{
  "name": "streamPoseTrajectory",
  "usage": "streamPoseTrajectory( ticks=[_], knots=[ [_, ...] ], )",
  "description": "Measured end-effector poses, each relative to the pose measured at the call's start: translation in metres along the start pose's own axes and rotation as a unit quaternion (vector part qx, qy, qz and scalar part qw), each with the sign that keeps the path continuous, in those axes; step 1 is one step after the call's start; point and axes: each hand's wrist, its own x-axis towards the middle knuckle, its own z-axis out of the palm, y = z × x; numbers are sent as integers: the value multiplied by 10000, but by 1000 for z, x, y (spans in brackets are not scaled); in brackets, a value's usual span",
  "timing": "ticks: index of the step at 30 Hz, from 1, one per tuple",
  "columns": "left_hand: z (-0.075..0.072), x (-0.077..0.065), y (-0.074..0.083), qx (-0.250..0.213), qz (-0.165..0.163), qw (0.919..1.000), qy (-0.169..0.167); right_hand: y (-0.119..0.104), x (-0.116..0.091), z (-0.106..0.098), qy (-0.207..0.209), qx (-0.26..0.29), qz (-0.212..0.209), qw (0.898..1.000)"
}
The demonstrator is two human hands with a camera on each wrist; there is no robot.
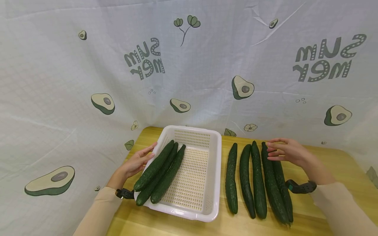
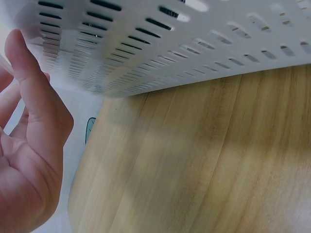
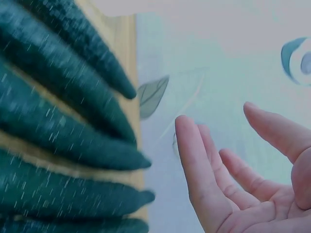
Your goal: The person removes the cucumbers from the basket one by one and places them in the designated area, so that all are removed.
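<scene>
A white plastic basket (image 1: 220,170) with slotted walls stands on the table. Three long, dark green cucumbers (image 1: 168,178) lie slantwise along its left side, their near ends reaching the front left rim. My left hand (image 1: 138,163) is at the basket's left wall, fingers fairly straight and touching its outside; the left wrist view shows the thumb (image 2: 29,73) against that wall. Right of the basket, several cucumbers (image 1: 258,183) lie lengthwise side by side. Over the far ends of the rightmost ones hovers my right hand (image 1: 287,151), fingers spread and holding nothing in the right wrist view.
The wooden table (image 1: 325,167) has rounded far corners. Behind it hangs a pale curtain (image 1: 206,65) printed with avocados, leaves and lettering. A dark wrist strap (image 1: 301,186) is on the right arm, another strap (image 1: 125,194) on the left.
</scene>
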Motion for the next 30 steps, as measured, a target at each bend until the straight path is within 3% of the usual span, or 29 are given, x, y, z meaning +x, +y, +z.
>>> streamPoseTrajectory(
  ticks=[5,18,30],
  knots=[
    [0,2,1,4,-22,10000,-10,-17,8,18,-65,-49,-114,9999],
    [0,-1,0,-55,-21,10000,-40,-56,40,85,-233,613,-262,9975],
    [0,-1,-1,-63,23,9999,-95,-68,70,155,-308,1234,-214,9916]
  ],
)
